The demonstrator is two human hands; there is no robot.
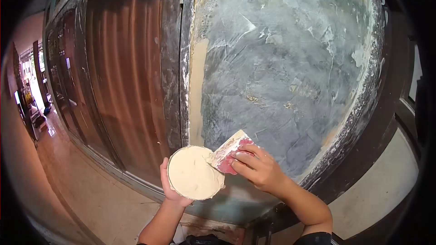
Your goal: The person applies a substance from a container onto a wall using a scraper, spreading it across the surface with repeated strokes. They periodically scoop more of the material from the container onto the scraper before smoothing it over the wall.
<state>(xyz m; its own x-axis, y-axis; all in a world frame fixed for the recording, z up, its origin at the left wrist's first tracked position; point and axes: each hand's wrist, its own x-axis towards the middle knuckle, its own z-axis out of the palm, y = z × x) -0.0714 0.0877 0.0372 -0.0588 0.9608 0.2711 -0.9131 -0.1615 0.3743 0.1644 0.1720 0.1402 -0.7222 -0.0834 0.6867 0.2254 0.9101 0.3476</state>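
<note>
My left hand (170, 186) grips a round container of cream-coloured putty (193, 172) from its left and lower side, with the putty facing up toward me. In my right hand (260, 169) is a red putty scraper (229, 155), smeared with pale putty. The scraper's left corner touches the putty near the container's right rim. Behind both hands stands a grey-green wall panel (272, 86) with white and cream patches. A smooth cream strip of putty (197, 90) runs down the panel's left edge.
Left of the panel is a dark-framed glass door (127, 68) with a brown curtain behind it. A dark, paint-flecked frame (363, 95) borders the panel's right side. The tiled floor (109, 199) stretches back at the left toward a bright opening (36, 81).
</note>
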